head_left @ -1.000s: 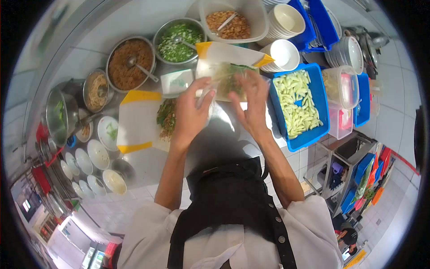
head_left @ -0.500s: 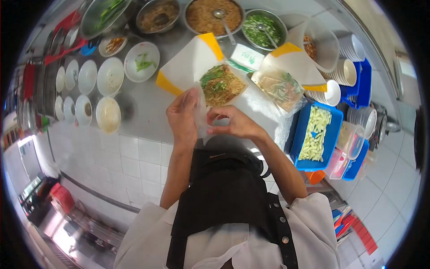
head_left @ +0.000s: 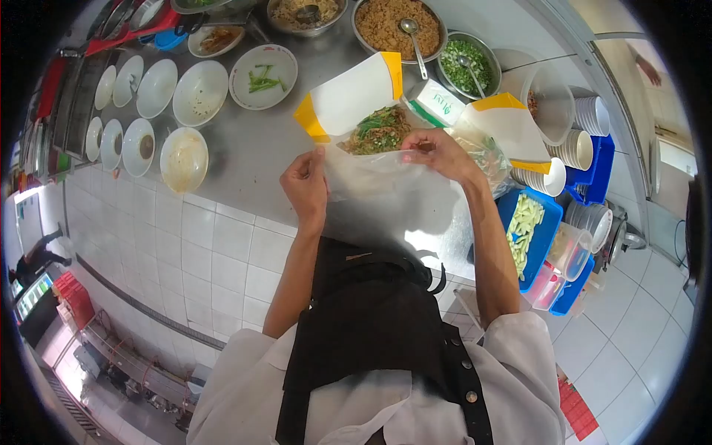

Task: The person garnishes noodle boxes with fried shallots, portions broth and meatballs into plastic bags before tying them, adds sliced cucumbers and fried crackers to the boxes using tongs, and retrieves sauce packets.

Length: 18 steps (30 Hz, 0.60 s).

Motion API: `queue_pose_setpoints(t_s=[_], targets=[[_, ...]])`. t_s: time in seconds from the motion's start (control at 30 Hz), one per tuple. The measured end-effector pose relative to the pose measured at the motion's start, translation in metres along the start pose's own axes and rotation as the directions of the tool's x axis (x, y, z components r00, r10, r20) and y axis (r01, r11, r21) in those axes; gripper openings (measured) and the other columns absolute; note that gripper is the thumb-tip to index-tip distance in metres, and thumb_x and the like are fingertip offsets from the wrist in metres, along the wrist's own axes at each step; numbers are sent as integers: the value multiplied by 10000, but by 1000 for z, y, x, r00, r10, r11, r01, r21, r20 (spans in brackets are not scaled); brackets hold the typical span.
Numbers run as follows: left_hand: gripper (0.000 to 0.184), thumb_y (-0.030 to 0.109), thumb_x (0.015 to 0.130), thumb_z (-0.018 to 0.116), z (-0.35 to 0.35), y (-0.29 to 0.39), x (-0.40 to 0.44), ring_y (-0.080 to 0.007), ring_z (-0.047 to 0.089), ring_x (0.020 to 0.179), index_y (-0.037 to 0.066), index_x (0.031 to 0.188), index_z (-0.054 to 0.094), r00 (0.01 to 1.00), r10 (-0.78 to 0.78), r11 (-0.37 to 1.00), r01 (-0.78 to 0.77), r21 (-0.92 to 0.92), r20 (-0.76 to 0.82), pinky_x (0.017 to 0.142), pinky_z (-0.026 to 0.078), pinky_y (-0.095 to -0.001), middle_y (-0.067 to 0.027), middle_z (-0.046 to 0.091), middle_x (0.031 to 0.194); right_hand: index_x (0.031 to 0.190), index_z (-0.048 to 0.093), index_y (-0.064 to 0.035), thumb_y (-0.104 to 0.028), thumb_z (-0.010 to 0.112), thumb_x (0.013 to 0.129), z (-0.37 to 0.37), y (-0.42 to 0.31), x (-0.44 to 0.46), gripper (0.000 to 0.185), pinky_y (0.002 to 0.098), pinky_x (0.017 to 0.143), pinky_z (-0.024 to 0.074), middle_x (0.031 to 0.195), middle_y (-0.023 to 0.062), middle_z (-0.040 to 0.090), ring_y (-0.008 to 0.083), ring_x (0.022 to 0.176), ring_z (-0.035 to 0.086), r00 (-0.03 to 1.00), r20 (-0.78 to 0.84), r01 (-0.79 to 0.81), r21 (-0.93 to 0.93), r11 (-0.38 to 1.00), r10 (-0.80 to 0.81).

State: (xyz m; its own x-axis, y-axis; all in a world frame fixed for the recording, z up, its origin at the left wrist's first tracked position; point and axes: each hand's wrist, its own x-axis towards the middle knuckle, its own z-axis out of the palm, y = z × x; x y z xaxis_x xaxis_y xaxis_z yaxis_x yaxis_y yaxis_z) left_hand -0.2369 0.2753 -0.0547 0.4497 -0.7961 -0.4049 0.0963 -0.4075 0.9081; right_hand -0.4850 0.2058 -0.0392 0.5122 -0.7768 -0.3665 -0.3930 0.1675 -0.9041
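My left hand [head_left: 305,184] pinches one edge of a clear plastic bag [head_left: 367,172]. The opposite edge is pinched by my right hand [head_left: 447,156], so the bag is stretched between them above the counter. Just behind the bag lies a portion of noodles with green vegetables [head_left: 380,126], its near part covered by the plastic. It rests at an open white and yellow paper food box [head_left: 352,96]. Right of my right hand is a second white and yellow box [head_left: 503,119] with a plastic-wrapped food portion [head_left: 486,157] at it.
White bowls [head_left: 200,93] line the left of the steel counter [head_left: 256,167]. At the back are bowls of brown topping [head_left: 386,26] and chopped green onion [head_left: 475,67], and a tissue pack [head_left: 439,102]. To the right stand stacked cups [head_left: 575,148] and a blue tub of cut vegetables [head_left: 545,237].
My hands have moved apart, the right one outward and farther away, spreading the bag that was bunched between them. The bag now overlaps the noodles' near side. The camera view has shifted.
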Motion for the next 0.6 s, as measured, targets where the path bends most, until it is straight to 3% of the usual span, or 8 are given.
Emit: queue_pose_setpoints(t_s=[0.13,0.2,0.23,0.3,0.33,0.43,0.5,0.6], targets=[[291,275,919,656,8,-14,-1,-62,420,362,-13,879,663,992,-103,986,92,-139,-70,307,292,-233,-13,544,530,932,663,-14,-173,630,926,-14,14,8,162,239,637,437,779,3,571,79,702,528,965,-65,-253,39,967,255],[307,295,930,638,12,-22,-2,-71,412,343,-9,890,651,989,-122,983,109,-151,-82,302,293,-239,-17,530,500,991,664,-20,-183,619,934,-10,17,15,179,220,593,421,737,-6,557,87,622,496,834,-374,-374,159,914,406],[312,303,940,620,14,-26,-2,-78,405,329,-6,904,631,989,-121,981,107,-164,-80,298,289,-245,-25,520,483,991,664,-20,-183,619,934,-6,16,16,179,220,593,421,737,-6,557,87,622,496,833,-376,-375,154,914,405],[317,312,951,602,16,-31,-3,-86,397,315,-3,918,610,990,-122,978,106,-179,-77,294,285,-250,-32,510,467,1110,609,-11,-146,651,904,5,13,14,250,230,567,424,671,-20,541,96,577,492,883,-393,-72,430,900,258],[318,315,961,584,17,-33,-4,-93,397,310,-2,928,593,991,-108,980,94,-176,-74,296,286,-253,-35,498,455,1110,609,-11,-146,651,904,7,11,11,250,230,567,424,671,-20,541,96,577,492,882,-393,-73,427,901,258],[321,315,976,554,18,-42,-6,-105,398,305,-4,946,571,994,-79,989,69,-132,-73,304,298,-256,-35,479,441,1205,547,-28,-89,683,864,12,7,12,372,267,595,458,670,15,569,97,603,534,895,-428,-57,169,984,125],[323,314,983,542,19,-49,-7,-110,400,306,-7,954,566,996,-63,994,56,-91,-66,310,308,-256,-33,473,439,1159,517,-52,-64,694,845,18,6,20,361,329,619,498,743,120,615,215,688,637,781,-620,-173,-101,980,74],[331,310,995,514,12,-68,-6,-108,392,313,-16,968,560,996,-87,996,87,-11,-16,317,318,-255,-42,500,479,1144,488,-67,-93,664,853,25,-2,28,341,390,640,519,926,196,615,344,797,650,783,-620,-271,-262,926,54]])
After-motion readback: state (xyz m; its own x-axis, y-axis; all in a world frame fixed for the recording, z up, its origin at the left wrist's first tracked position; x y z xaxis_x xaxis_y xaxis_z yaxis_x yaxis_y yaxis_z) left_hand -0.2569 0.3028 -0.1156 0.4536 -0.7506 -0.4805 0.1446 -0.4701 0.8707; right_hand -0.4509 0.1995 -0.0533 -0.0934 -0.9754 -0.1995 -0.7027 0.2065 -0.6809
